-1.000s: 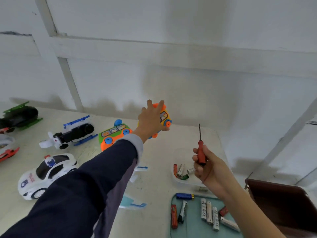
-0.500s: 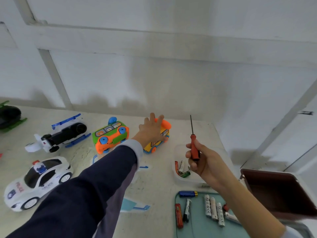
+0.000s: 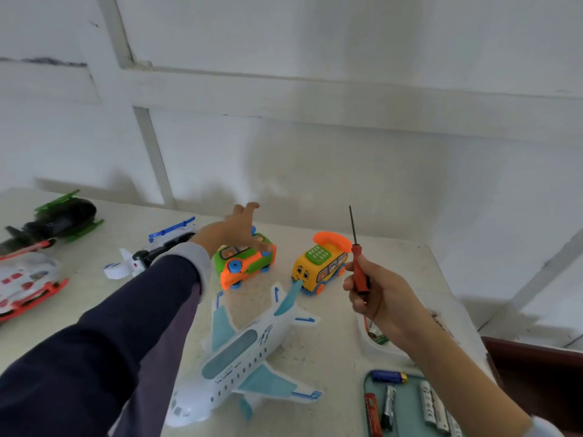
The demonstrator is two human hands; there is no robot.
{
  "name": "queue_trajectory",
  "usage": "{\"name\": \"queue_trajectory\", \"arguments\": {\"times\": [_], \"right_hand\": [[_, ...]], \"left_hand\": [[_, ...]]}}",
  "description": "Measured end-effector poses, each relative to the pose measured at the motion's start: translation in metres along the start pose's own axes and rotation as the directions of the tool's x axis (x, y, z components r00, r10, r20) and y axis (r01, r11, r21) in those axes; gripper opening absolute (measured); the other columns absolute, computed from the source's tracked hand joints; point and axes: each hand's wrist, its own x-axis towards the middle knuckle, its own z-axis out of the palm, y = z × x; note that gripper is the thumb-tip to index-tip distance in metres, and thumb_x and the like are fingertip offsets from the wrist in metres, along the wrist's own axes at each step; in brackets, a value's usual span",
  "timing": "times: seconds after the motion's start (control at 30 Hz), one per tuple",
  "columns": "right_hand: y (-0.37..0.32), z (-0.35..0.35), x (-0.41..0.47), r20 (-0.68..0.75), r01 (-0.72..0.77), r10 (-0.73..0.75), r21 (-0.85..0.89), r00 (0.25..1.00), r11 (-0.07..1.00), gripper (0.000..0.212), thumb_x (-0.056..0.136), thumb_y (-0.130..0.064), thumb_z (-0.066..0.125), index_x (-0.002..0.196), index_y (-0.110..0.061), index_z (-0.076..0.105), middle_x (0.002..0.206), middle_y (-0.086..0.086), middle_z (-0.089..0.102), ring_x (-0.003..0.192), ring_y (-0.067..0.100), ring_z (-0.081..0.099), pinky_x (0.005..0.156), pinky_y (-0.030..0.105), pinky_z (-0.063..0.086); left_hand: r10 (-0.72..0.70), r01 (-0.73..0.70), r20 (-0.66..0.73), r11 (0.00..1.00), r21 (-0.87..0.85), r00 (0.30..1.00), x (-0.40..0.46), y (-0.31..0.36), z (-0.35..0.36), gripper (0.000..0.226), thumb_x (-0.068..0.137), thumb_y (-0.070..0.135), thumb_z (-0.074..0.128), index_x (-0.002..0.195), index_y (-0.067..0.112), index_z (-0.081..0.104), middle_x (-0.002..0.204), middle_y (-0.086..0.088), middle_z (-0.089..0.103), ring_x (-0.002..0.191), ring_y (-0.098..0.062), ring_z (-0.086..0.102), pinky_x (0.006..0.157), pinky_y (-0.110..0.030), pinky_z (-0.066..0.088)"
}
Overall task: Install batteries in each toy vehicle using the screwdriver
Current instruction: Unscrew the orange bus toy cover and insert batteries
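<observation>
My right hand (image 3: 377,298) has a closed grip round the red plastic handle of a thin-shafted screwdriver (image 3: 359,266), shaft pointing up. My left hand (image 3: 235,227) is spread wide, holding nothing, above the green-and-orange toy bus (image 3: 244,263). At nine o'clock from the screwdriver stands a yellow toy bus with an orange phone receiver (image 3: 321,263). The white-and-blue toy airplane (image 3: 243,357) lies at seven o'clock on the pale table (image 3: 331,357), loose batteries (image 3: 410,402) on a teal tray at five.
</observation>
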Motion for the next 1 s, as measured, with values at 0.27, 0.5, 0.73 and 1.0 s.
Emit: {"name": "queue_trajectory", "arguments": {"times": [0.27,0.5,0.73,1.0], "right_hand": [[0.024,0.024,0.005,0.029,0.031,-0.028,-0.092,0.999,0.995,0.033,0.083,-0.034,0.055,0.095,-0.004,0.058,0.069,0.012,0.061,0.047,0.016,0.045,0.045,0.022,0.041],[0.025,0.029,0.000,-0.018,0.056,-0.058,-0.121,0.998,0.991,0.036,0.076,-0.034,0.060,0.094,-0.003,0.060,0.065,0.010,0.059,0.048,0.015,0.046,0.046,0.021,0.042],[0.006,0.026,-0.001,-0.112,0.167,-0.185,-0.150,0.976,0.975,0.026,0.085,-0.031,0.057,0.086,-0.007,0.065,0.058,0.004,0.051,0.047,0.012,0.042,0.043,0.020,0.036],[-0.031,0.008,-0.031,-0.172,0.433,-0.598,-0.540,0.783,0.722,0.011,0.083,-0.015,0.066,0.074,-0.010,0.067,0.043,-0.013,0.044,0.043,0.003,0.035,0.043,0.013,0.028]], "left_hand": [[-0.012,0.017,0.067,0.997,-0.076,0.998,0.013,-0.030,0.037,0.113,0.070,0.050,0.079,0.150,0.023,0.004,0.147,-0.015,0.028,0.128,-0.036,0.043,0.104,-0.046,0.039],[0.005,-0.036,-0.113,0.961,-0.272,0.994,0.012,-0.031,0.032,0.078,0.072,0.032,0.079,0.127,0.019,0.025,0.086,-0.006,0.047,0.067,-0.022,0.050,0.054,-0.030,0.040],[0.023,-0.228,-0.231,0.274,-0.934,0.973,-0.021,0.019,-0.020,0.043,0.090,0.011,0.063,0.118,0.016,0.031,0.099,-0.006,0.056,0.071,-0.017,0.067,0.055,-0.031,0.057],[0.149,-0.364,-0.348,0.098,-0.926,0.926,-0.063,0.074,-0.015,0.050,0.068,0.024,0.067,0.107,0.024,0.035,0.101,-0.008,0.059,0.070,-0.020,0.070,0.057,-0.033,0.057]]}}
